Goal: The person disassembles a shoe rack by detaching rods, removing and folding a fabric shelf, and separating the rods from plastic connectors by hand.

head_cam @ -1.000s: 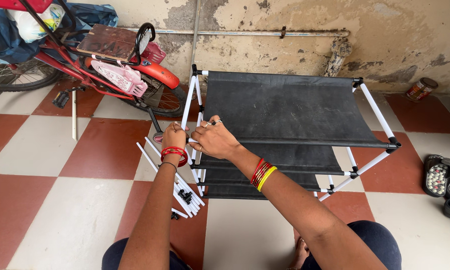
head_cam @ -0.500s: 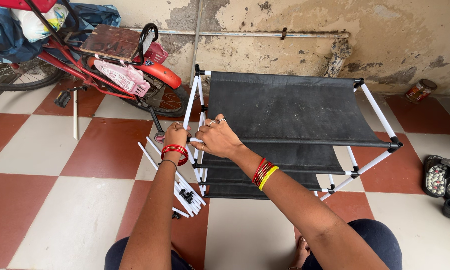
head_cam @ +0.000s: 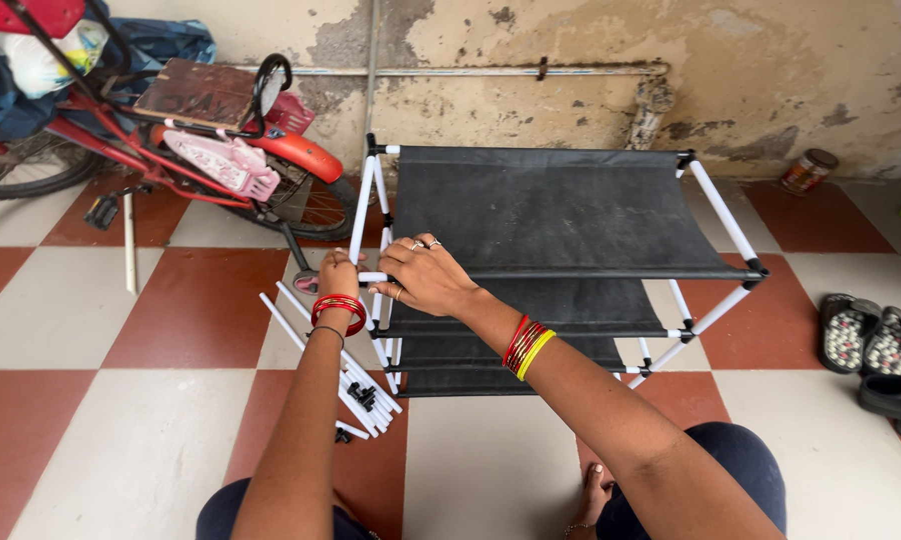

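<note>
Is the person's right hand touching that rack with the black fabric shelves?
Touching. The head view shows the right hand resting on the front corner of the rack, fingers over its white tube.

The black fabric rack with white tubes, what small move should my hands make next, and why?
Probably press the short white tube home into the near left corner of the black fabric rack with white tubes. The left hand and right hand both grip that joint, while the loose white tubes lie on the floor.

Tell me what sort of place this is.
Probably a home porch or yard. The floor is red and white checkered tile, a red bicycle stands by a weathered, peeling wall, and sandals lie at the right.
</note>
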